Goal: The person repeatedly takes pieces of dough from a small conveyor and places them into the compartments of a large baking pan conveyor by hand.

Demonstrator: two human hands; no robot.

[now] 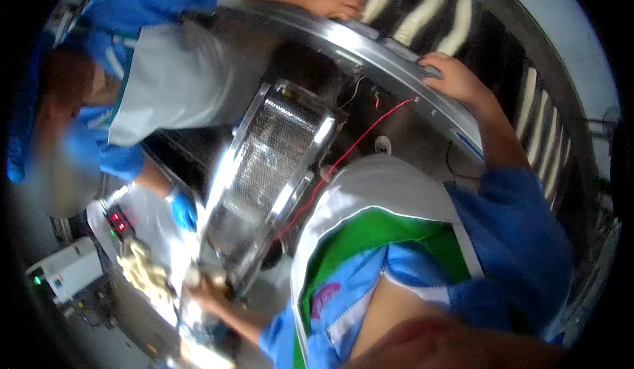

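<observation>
the person's pale apron [389,184] is nearest, between the two grips. the left grip [208,296] reaches down to the low end of a metal frame [221,171] with a mesh-like bed [271,154]; its fingers are bent, but blur and glare hide whether they have hold of the pale thing showing at their tips. the right grip [459,81] lies palm down on a curved metal rim [389,57], fingers loosely parted and thumb apart, with nothing seen held in it. a red wire [370,136] runs from below the right grip toward the frame. just past the right grip's fingertips, pale strips [457,29] lie spaced out on a dark belt [498,48], with more of them to its right. to the left of the left grip sits a heap of pale pieces [142,273], and a co-worker's blue-gloved hand [183,212] is above that grip, beside the frame. the co-worker's bare hand [335,3] rests at the rim, well left of the right grip. farther left of the left grip, past the heap, stands a white box [69,270] with a green light.
</observation>
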